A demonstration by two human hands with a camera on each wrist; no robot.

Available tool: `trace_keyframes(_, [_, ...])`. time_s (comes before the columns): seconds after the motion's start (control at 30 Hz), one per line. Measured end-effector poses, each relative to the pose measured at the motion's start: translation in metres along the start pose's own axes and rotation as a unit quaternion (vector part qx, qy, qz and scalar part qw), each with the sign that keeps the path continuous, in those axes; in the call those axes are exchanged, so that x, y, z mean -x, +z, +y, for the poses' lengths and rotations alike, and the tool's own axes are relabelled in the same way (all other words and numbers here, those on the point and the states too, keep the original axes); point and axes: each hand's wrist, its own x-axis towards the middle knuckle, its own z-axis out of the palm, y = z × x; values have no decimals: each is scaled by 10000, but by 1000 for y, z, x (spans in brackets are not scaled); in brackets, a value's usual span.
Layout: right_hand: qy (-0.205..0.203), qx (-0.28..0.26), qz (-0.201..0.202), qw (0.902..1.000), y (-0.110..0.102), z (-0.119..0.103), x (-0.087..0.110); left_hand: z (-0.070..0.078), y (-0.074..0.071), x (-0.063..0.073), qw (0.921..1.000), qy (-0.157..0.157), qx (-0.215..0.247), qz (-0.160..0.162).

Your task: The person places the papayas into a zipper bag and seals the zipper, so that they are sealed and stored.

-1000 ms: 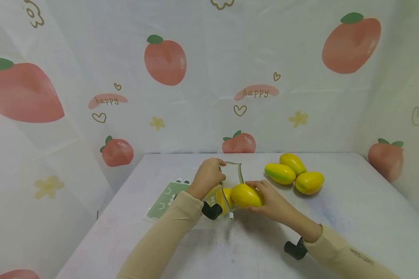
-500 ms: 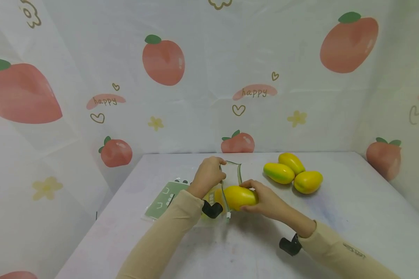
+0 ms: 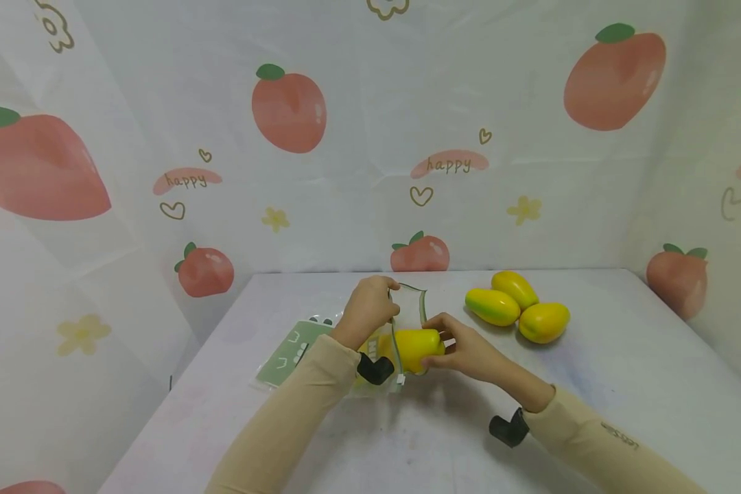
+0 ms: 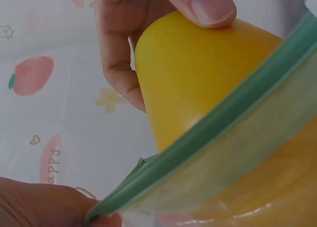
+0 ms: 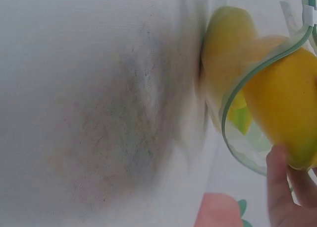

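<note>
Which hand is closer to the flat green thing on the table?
The left. The left hand pinches the clear bag, just right of the flat green thing; the right hand is farther right, holding a yellow fruit.

On the desk (image 3: 370, 446), a flat pouch (image 3: 291, 353) lies left and three mangoes (image 3: 492, 307) sit together at the right rear, a backdrop (image 3: 346, 233) behind. Between them, the left fingers (image 3: 390, 283) hold a bag (image 4: 218, 115), mouth rightward; one mango (image 5: 228, 38) lies inside, a second mango (image 3: 416, 348) partway in, between the right fingers (image 4: 210, 6).
</note>
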Motion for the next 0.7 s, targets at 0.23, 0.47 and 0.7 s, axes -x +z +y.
trace_keyframes(0.23, [97,-270,-109,9995,-1,0,-3,0,0,0,10000,31,-4,7])
trace_keyframes(0.47, [80,-227,-189,9995,0,2,-5,1,0,-1,10000,0,-1,18])
trace_keyframes(0.7, [74,-246,-184,9995,3,4,-6,0,0,-1,10000,54,12,31])
